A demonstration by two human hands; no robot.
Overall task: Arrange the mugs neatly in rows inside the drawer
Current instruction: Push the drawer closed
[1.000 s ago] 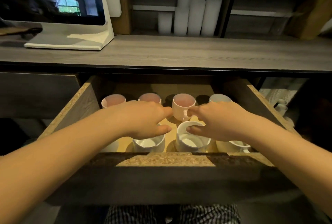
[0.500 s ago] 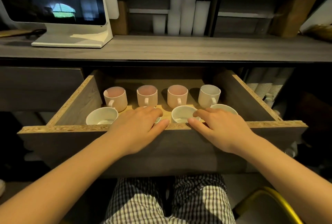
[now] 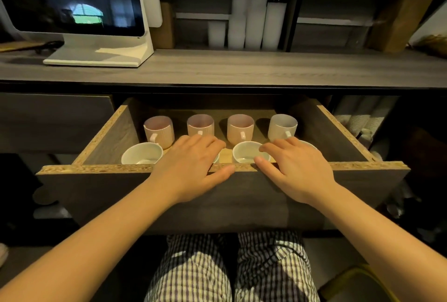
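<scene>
Head | my left hand (image 3: 191,168) and right hand (image 3: 295,171) are now drawn back to the drawer front (image 3: 96,168), fingers loosely spread, holding nothing | mugs (image 3: 240,130) sit in two rows behind it; I judge arranging done.

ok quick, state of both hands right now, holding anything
Left hand: open, fingers relaxed over the drawer front, holding nothing.
Right hand: open, fingers relaxed over the drawer front, holding nothing.

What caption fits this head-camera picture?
Left hand and right hand rest on the front edge of the open drawer; mugs stand in two rows inside.
</scene>
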